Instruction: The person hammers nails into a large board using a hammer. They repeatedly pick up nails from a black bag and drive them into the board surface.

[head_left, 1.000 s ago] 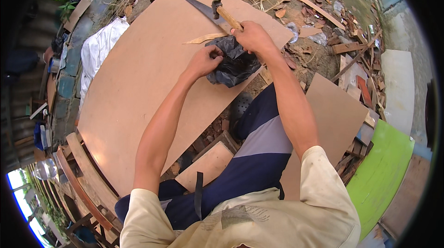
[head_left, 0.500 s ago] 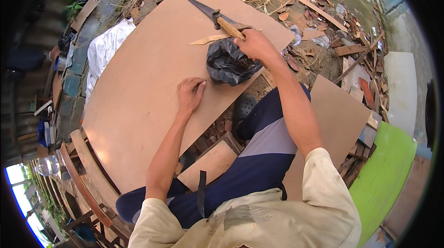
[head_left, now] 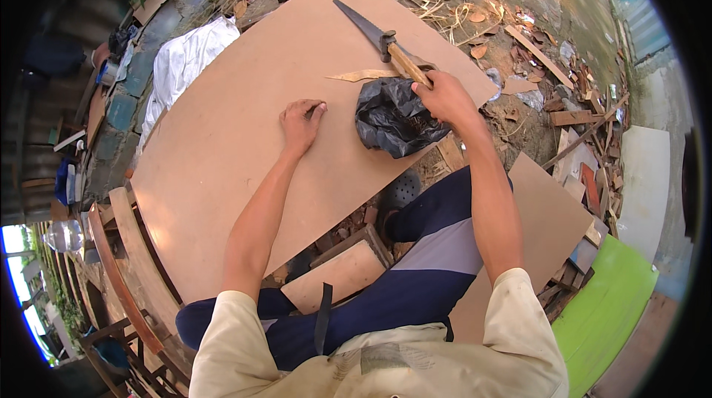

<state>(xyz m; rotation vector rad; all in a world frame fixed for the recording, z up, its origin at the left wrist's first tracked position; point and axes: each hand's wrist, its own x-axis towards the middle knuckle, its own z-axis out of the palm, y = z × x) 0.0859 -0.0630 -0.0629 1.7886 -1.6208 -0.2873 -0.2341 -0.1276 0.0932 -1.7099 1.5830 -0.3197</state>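
Left hand: the left hand (head_left: 300,122) rests on the brown board (head_left: 245,146), palm down, forearm stretched straight out from the person's body; its fingers are curled under, pressed together against the board, holding nothing.
Right hand: the right hand (head_left: 443,95) lies at the far edge of the black plastic bag (head_left: 394,117), arm extended; its fingers are bent down onto the top of the bag, touching it, right where the wooden handle (head_left: 406,64) ends. Whether they pinch the plastic or the handle end cannot be told.
Counts: two hands, one black bag, one tool with a dark pointed blade (head_left: 360,21), one thin wood sliver (head_left: 363,75), one large board.
Bag, look: crumpled, glossy black, bunched into a loose lump with folds catching light; its mouth seems to face the right hand, and what is inside does not show.
Bag, place: on the board near its right edge, just right of the left hand and apart from it.
Tool, place: beyond the bag on the board, lying slantwise, handle end toward the bag, blade pointing away.
Sliver, place: just beyond the bag, left of the handle.
White sheet (head_left: 182,64): off the board's far left edge, on the ground.
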